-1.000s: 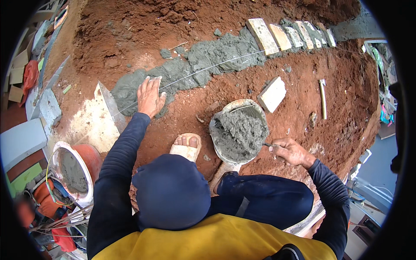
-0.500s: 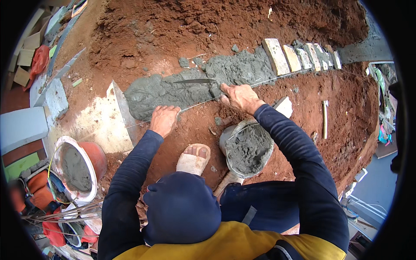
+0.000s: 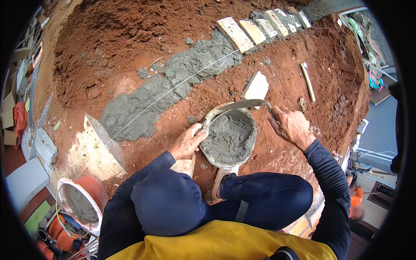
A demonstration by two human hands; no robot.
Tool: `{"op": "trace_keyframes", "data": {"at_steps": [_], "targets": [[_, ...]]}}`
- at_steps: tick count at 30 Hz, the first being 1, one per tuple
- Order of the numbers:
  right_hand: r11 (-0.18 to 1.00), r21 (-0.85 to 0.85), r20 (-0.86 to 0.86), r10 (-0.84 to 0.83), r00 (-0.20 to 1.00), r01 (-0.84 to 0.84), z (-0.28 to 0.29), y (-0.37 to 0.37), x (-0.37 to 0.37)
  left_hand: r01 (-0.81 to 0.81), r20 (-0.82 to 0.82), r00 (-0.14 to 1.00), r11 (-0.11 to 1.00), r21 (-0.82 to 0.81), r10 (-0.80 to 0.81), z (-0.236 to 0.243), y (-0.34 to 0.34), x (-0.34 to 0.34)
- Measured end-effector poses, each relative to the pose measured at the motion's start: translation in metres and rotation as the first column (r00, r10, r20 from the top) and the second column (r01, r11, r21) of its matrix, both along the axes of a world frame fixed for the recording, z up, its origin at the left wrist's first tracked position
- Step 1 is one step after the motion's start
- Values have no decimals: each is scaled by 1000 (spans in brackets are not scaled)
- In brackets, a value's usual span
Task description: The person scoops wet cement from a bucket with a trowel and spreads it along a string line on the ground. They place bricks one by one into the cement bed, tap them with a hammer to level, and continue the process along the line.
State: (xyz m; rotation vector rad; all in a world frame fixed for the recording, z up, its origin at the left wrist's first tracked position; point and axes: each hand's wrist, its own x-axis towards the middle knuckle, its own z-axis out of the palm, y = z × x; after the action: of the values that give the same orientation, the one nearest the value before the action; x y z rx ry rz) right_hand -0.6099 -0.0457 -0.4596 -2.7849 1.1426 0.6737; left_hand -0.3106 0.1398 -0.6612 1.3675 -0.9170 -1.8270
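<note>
My right hand (image 3: 292, 125) is closed on the handle of a trowel (image 3: 250, 104), whose narrow blade lies over the far rim of a bucket. My left hand (image 3: 187, 142) holds the left side of that bucket (image 3: 210, 157), thumb at the rim. Wet grey mortar (image 3: 230, 136) partly fills it. Beyond the bucket, a mortar bed (image 3: 138, 110) runs across the red soil, with a taut string (image 3: 167, 94) stretched above it. Several pale bricks (image 3: 235, 34) stand in a row in the mortar at the far end.
A loose pale brick piece (image 3: 256, 86) lies on the soil beyond the bucket. A white-rimmed orange bucket of mortar (image 3: 99, 191) stands at left, near a pale slab (image 3: 93, 151). At right lie a thin stick (image 3: 308, 81) and, farther off, a person in orange (image 3: 356, 202).
My left hand has left the string and taken hold of the bucket. My right hand has brought the trowel from the mortar bed to the bucket rim. The view has shifted.
</note>
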Motion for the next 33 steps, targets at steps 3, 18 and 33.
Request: {"op": "trace_keyframes", "data": {"at_steps": [3,18,33], "targets": [[1000,-10,81,11,997,-10,-3,9,-28,-56,-12,998,995,-85,55,-4,-5,-2],[968,137,-58,219,974,-209,-36,32,-53,75,-185,981,992,105,-54,25,-28,-11],[579,735,-206,-305,930,353,-120,121,-67,153,-251,954,987,-56,-162,32,-8,-50]]}}
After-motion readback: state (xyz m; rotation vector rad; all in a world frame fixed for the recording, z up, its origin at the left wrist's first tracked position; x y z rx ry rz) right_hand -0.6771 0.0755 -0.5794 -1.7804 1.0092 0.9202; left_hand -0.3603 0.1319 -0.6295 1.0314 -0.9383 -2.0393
